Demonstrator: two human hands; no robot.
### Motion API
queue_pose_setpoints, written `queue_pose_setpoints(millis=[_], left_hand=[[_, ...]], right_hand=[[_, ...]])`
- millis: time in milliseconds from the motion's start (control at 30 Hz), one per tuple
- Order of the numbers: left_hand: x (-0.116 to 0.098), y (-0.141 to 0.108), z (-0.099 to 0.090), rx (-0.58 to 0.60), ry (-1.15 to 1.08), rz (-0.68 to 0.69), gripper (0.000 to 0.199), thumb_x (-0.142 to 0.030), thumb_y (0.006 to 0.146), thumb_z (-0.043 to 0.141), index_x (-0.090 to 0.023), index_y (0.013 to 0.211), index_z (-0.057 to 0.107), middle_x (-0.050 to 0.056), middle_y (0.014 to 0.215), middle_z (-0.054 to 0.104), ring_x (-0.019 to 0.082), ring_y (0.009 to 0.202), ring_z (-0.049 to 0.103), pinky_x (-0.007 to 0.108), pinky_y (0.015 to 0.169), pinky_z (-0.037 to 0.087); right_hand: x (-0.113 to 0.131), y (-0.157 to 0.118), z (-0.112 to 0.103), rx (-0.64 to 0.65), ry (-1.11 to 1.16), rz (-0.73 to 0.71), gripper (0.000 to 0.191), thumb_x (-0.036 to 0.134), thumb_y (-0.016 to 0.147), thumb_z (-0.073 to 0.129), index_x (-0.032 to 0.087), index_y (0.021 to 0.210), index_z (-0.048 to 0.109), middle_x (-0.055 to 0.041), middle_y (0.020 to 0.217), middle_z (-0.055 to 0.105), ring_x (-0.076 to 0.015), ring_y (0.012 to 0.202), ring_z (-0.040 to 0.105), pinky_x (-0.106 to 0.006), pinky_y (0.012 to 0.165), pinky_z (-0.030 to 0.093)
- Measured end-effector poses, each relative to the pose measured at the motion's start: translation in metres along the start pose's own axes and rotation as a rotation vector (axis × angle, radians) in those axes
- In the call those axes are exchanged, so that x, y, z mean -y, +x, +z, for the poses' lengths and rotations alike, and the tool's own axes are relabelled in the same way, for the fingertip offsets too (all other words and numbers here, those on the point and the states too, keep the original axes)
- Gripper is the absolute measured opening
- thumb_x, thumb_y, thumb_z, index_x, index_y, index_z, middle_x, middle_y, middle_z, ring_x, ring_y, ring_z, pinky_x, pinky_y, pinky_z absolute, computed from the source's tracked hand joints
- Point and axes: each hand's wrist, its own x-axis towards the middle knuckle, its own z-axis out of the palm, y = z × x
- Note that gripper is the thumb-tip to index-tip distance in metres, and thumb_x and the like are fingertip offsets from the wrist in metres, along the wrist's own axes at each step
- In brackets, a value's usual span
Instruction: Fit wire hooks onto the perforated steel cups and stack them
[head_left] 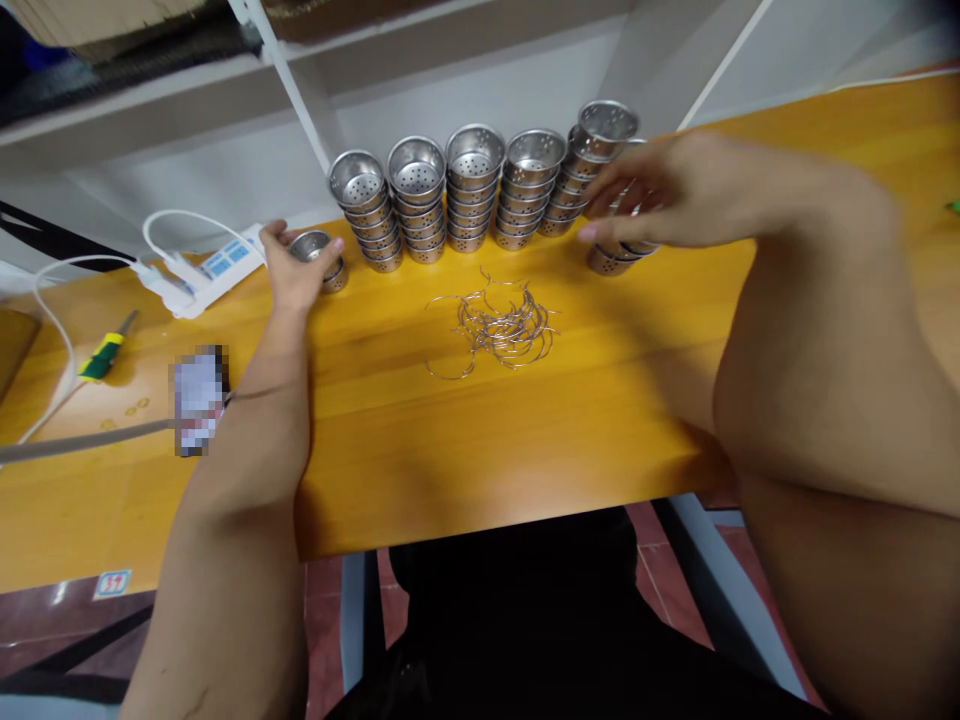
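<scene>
There are apparently seven cup stacks [472, 210], one wire heap [510, 328], one power strip [221, 270], one screwdriver [103, 357].

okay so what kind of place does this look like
Probably a small workshop or assembly workspace, though I can't be sure: the wood-toned table holds stacked perforated metal cups, a pile of thin bent wires and a green-and-yellow-handled tool.

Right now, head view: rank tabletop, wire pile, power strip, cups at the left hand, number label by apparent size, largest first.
1. Tabletop
2. Wire pile and power strip: too close to rank
3. Cups at the left hand, partly covered
4. Number label
</scene>
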Motion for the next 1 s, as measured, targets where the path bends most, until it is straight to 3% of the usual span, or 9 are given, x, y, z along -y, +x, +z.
queue_pose_setpoints(millis=[100, 200, 300, 500, 633, 733, 867, 933, 1000], left_hand=[[0.028, -0.009, 0.007, -0.366, 0.059, -0.265, 0.099, -0.1, 0.082, 0.109, -0.029, 0.126, 0.057, -0.003, 0.125, 0.079, 0.021, 0.144, 0.073, 0.049, 0.127, 0.054], [0.033, -0.013, 0.017, -0.495, -0.029, -0.41, 0.098, -0.077, 0.071, 0.123, -0.032, 0.128, 0.057, 0.001, 0.131, 0.08, 0.026, 0.127, 0.08, 0.05, 0.12, 0.066], [0.028, -0.013, 0.022, -0.49, -0.055, -0.417, 0.09, -0.066, 0.074, 0.123, -0.033, 0.125, 0.057, 0.0, 0.127, 0.081, 0.026, 0.124, 0.081, 0.049, 0.115, 0.068], [0.036, -0.014, 0.015, -0.428, 0.081, -0.261, 0.092, -0.095, 0.087, 0.108, -0.03, 0.124, 0.054, -0.008, 0.116, 0.075, 0.013, 0.124, 0.073, 0.041, 0.113, 0.059], [0.027, -0.013, 0.015, -0.441, 0.057, -0.252, 0.102, -0.101, 0.074, 0.113, -0.033, 0.119, 0.052, -0.007, 0.112, 0.072, 0.02, 0.125, 0.073, 0.046, 0.115, 0.06], [0.011, -0.01, 0.015, -0.379, 0.043, -0.235, 0.103, -0.107, 0.078, 0.108, -0.031, 0.117, 0.05, -0.008, 0.11, 0.07, 0.019, 0.14, 0.067, 0.046, 0.121, 0.052], [-0.011, 0.001, 0.006, -0.393, 0.094, -0.086, 0.109, -0.126, 0.085, 0.08, -0.026, 0.111, 0.049, -0.007, 0.112, 0.07, 0.024, 0.171, 0.052, 0.052, 0.126, 0.037], [-0.024, 0.009, 0.001, -0.324, 0.119, -0.007, 0.102, -0.124, 0.103, 0.058, -0.023, 0.111, 0.052, -0.002, 0.118, 0.073, 0.031, 0.193, 0.032, 0.056, 0.124, 0.032], [-0.039, 0.016, -0.003, -0.266, 0.134, 0.057, 0.097, -0.118, 0.115, 0.045, -0.022, 0.116, 0.058, 0.002, 0.124, 0.078, 0.034, 0.202, 0.017, 0.059, 0.125, 0.034]], right_hand=[[0.012, 0.019, 0.031, 0.236, 0.011, -0.087, 0.04, 0.039, 0.112, 0.097, 0.014, 0.141, 0.087, -0.0218, 0.138, 0.095, -0.0341, 0.11, 0.089, -0.043, 0.094, 0.068], [0.029, 0.036, 0.066, 0.399, -0.085, -0.133, 0.026, 0.032, 0.115, 0.094, 0.012, 0.13, 0.089, -0.0184, 0.128, 0.097, -0.029, 0.104, 0.086, -0.039, 0.091, 0.062], [0.042, 0.045, 0.09, 0.406, -0.184, -0.136, 0.013, 0.028, 0.114, 0.091, 0.017, 0.121, 0.091, -0.01, 0.113, 0.095, -0.024, 0.092, 0.08, -0.036, 0.083, 0.053], [0.049, 0.047, 0.107, 0.333, -0.238, -0.15, 0.016, 0.018, 0.112, 0.08, 0.022, 0.117, 0.095, -0.0068, 0.103, 0.09, -0.0234, 0.086, 0.073, -0.038, 0.081, 0.048], [0.051, 0.046, 0.108, 0.33, -0.251, -0.177, 0.021, 0.013, 0.109, 0.076, 0.023, 0.114, 0.094, -0.0072, 0.103, 0.09, -0.0236, 0.086, 0.072, -0.038, 0.082, 0.048], [0.05, 0.046, 0.106, 0.332, -0.25, -0.201, 0.021, 0.013, 0.111, 0.074, 0.022, 0.115, 0.093, -0.0079, 0.108, 0.091, -0.0238, 0.089, 0.075, -0.037, 0.084, 0.05], [0.041, 0.049, 0.099, 0.298, -0.193, -0.224, 0.017, 0.016, 0.113, 0.077, 0.022, 0.113, 0.092, -0.0071, 0.108, 0.093, -0.0239, 0.09, 0.078, -0.037, 0.085, 0.05], [0.036, 0.051, 0.097, 0.288, -0.172, -0.239, 0.018, 0.016, 0.114, 0.076, 0.021, 0.115, 0.093, -0.0075, 0.108, 0.093, -0.0237, 0.091, 0.078, -0.037, 0.087, 0.05], [0.031, 0.053, 0.095, 0.284, -0.154, -0.256, 0.019, 0.016, 0.114, 0.075, 0.02, 0.116, 0.094, -0.0086, 0.109, 0.093, -0.0245, 0.092, 0.079, -0.037, 0.088, 0.051]])
